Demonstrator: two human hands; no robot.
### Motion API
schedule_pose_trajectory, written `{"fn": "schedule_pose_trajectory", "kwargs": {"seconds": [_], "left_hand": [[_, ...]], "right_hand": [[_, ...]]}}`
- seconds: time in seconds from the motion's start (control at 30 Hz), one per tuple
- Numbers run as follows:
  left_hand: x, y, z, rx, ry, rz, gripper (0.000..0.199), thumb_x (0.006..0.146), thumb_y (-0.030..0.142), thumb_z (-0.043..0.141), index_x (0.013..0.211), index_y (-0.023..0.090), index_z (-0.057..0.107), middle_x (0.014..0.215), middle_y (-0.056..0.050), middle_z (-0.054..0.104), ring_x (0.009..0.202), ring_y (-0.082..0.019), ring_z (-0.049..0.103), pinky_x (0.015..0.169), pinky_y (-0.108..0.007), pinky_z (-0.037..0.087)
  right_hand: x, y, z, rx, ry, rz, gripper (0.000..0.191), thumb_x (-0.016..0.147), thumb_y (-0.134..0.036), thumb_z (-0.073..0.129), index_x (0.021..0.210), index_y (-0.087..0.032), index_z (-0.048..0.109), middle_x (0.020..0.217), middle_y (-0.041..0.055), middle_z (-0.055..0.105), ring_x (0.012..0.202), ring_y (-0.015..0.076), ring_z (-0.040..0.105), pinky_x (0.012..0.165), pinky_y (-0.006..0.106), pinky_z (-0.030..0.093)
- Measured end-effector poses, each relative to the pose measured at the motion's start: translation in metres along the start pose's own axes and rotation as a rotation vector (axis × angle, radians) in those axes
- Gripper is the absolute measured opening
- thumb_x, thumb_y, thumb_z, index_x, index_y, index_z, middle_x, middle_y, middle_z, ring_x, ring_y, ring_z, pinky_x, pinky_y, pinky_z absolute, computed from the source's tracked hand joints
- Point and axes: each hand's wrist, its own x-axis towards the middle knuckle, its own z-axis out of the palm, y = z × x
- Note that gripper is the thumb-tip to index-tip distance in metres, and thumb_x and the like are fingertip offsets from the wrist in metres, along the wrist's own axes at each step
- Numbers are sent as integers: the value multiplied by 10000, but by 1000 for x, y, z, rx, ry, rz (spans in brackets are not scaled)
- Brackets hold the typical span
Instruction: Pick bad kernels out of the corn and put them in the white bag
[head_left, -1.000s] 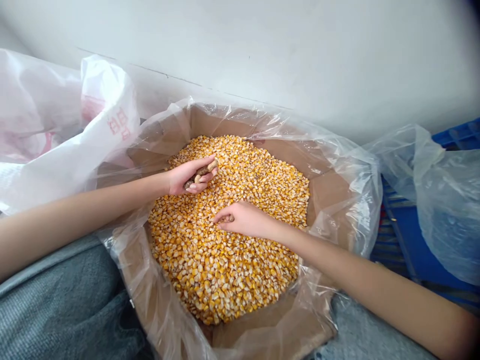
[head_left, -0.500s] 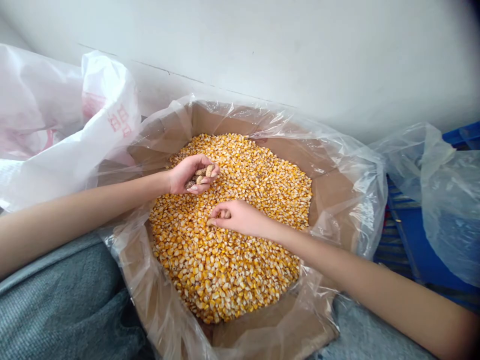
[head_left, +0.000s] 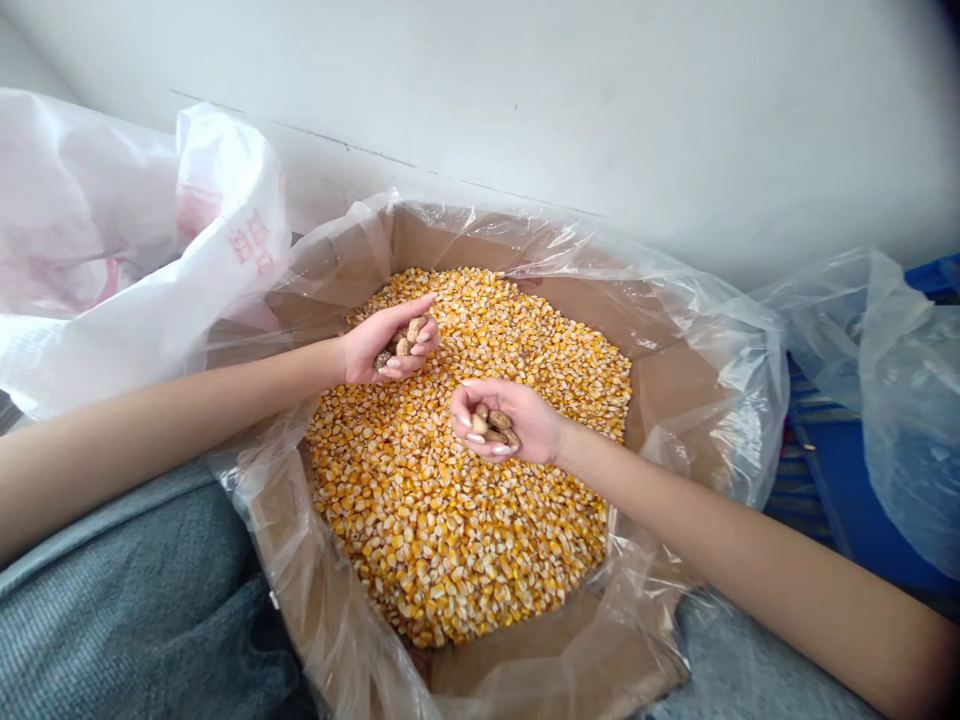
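Cupping peanuts (head_left: 491, 424) over the corn (head_left: 457, 540), left hand (head_left: 379, 345) curled loosely around a few, right hand (head_left: 521, 420) palm up with fingers together around more, with a risk of them slipping back into the corn from a tilted palm or spread fingers; red characters (head_left: 251, 242) on the white sack (head_left: 127, 210), unreadable

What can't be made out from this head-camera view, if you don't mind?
Head view:
- How many peanuts in shells the left hand holds: its fingers hide some.
- The bottom of the cardboard box: corn kernels cover it.
- The blue crate: a plastic bag covers part; the right edge cuts it off.
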Motion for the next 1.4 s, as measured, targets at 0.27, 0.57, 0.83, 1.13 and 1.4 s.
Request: {"fn": "schedule_pose_trajectory", "kwargs": {"seconds": [0.27,0.57,0.83,1.13,1.4], "left_hand": [[-1,1,-1,459,35,10,230,721,359,508,638,145,492,464,47,418,281,-20,308,251,-135,182],[-4,-3,-8,1427,-190,-285,203,669,302,508,645,136,622,465,18,510,397,-59,397,406,-163,294],[-2,-15,-18,1987,-134,-516,288,603,264,469,715,98,675,681,-128,644,460,-133,467,448,-225,321],[2,-35,-8,1866,-152,-544,195,530,261,499,520,111,623,486,-87,582,395,-121,439,415,-220,333],[0,-46,-8,1692,-103,-488,151,484,176,458,337,144,467,273,14,372,301,-93,337,322,-193,260]], "right_hand": [[-2,0,1,-252,160,65,218,666,-310,572,649,-145,431,520,-65,469,305,1,330,281,135,155],[-15,-19,-10,-1213,210,349,187,639,-250,533,757,-141,630,588,-14,562,477,58,440,454,186,321],[-33,-16,-36,-1602,221,940,186,569,-122,462,643,-110,632,541,29,564,484,116,486,471,231,358],[-7,21,-29,-1650,50,843,104,540,-154,492,486,-99,562,433,21,487,450,124,476,442,233,362],[-12,35,-32,-1412,188,590,174,559,-108,500,686,-112,620,634,18,605,598,112,524,554,192,400]]}}
